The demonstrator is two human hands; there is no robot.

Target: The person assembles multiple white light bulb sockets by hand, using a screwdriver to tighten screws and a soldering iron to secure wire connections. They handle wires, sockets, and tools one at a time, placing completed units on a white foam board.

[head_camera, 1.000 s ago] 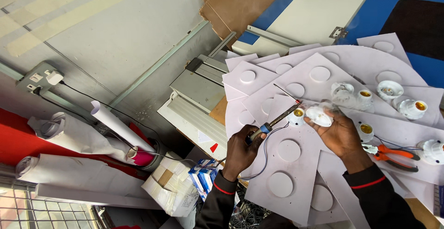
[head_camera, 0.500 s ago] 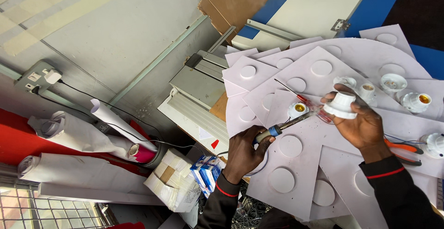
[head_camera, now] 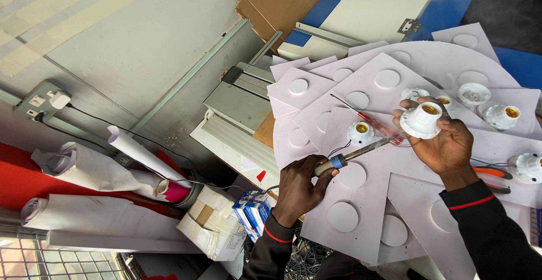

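Your left hand [head_camera: 296, 187] grips a soldering iron [head_camera: 353, 155] by its blue-collared handle, fingers wrapped fully round it, so the tip points out toward two o'clock and hovers just beside a white lamp holder [head_camera: 360, 133] lying on the white boards [head_camera: 361, 201]. Holding it low on the handle keeps your fingers off the metal shaft.

Your right hand [head_camera: 446, 144] lifts a second white lamp holder [head_camera: 422, 120] clear of the desk at about one o'clock from the iron's tip. The fingers curl round its base and the brass socket faces up.

I count seven lamp holders: the one in your hand, the one by the tip, four more to the right between one and three o'clock, and one partly hidden behind your raised fingers. One red-handled screwdriver [head_camera: 370, 116] lies at twelve o'clock from the iron. One pair of orange-handled pliers [head_camera: 494, 172] rests at three o'clock, just beside your right wrist. The overlapping boards are too many to count exactly.
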